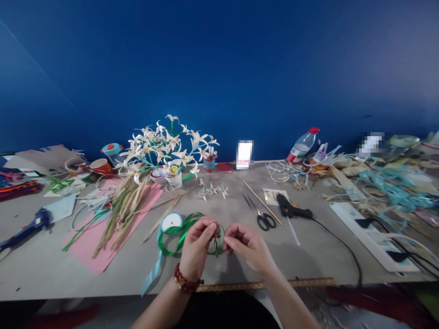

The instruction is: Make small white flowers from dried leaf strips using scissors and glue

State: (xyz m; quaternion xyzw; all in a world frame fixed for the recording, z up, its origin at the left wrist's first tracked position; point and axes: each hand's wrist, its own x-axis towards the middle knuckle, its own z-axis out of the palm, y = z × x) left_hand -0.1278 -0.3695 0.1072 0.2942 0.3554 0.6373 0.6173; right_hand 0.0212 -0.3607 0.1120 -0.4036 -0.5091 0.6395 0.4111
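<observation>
My left hand, with a red bead bracelet at its wrist, pinches a small brownish-green stem-like piece between thumb and fingers. Just right of it, my right hand has its fingertips pressed together. A thin pale green loop curves between the two hands; whether the right fingers grip its end cannot be made out. Behind the left hand lie loose coils of green ribbon. Beside them sits a white spool with light blue ribbon trailing toward the table's front edge.
White artificial flowers stand at the back. Left are dried husks on pink paper and a blue glue gun. Right are scissors, a stick, a black glue gun, a power strip and a bottle.
</observation>
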